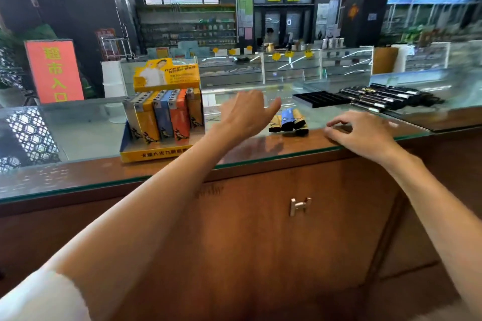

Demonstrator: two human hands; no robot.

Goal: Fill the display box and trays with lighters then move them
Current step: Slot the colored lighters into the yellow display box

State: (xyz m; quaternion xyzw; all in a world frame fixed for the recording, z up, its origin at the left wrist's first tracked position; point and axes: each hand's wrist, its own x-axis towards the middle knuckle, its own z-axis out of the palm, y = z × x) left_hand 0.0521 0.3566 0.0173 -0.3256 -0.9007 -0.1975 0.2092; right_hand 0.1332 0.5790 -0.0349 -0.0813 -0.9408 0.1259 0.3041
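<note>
Head: left hand (245, 115) raised, right hand (365, 137) touches counter (83, 135).

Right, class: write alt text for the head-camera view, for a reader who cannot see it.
A person's left hand hovers over a glass counter beside a few loose lighters, while the right hand rests empty at the counter's edge. A yellow display box of upright lighters stands to the left; a black tray lies farther back.
</note>
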